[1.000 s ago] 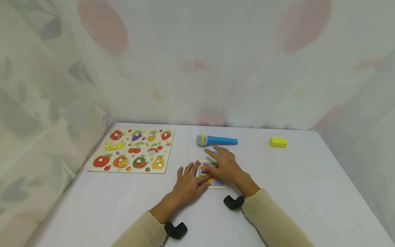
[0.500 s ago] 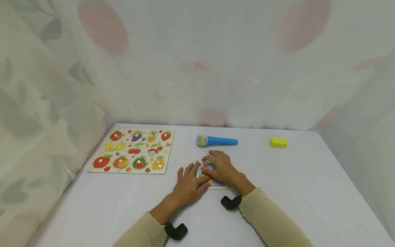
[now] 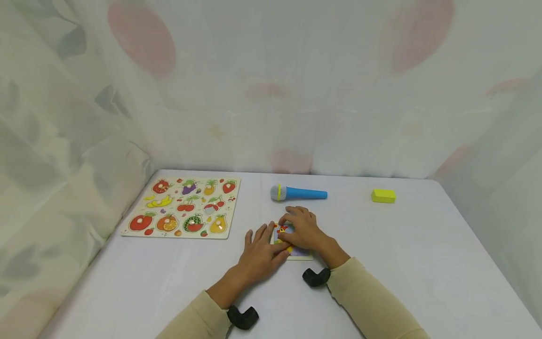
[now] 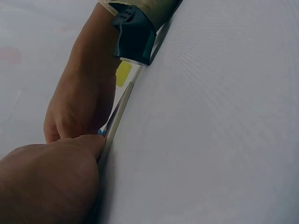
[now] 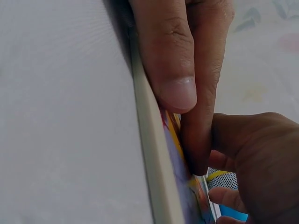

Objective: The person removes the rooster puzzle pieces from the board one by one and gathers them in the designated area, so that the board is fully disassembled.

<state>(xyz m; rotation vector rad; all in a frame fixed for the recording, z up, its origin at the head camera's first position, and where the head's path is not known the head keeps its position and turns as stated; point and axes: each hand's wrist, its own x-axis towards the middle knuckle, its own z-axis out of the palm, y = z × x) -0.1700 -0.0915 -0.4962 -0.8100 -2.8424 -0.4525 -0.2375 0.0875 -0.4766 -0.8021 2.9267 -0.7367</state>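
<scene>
A small picture board (image 3: 298,253) with a pale rim lies flat on the table under both hands. My left hand (image 3: 259,256) rests at its left side, fingers mostly straight; in the right wrist view the left thumb (image 5: 175,88) lies at the pale edge and the index finger on the picture. Across the upper right part is my right hand (image 3: 308,234), thumb and fingers bent in with their tips on the picture and at its far edge. A patch of the picture shows between that thumb and finger. Both hands hide much of the board.
Behind the hands lies a blue toy microphone (image 3: 305,193) with a grey head. A fruit peg puzzle (image 3: 224,234) sits at the back left, a yellow block (image 3: 383,196) at the back right. Patterned curtains (image 3: 237,84) hang behind the white table (image 3: 423,263).
My right hand has moved slightly down and left, and its spread fingers have bent in over the picture board. The left hand has stayed in place.
</scene>
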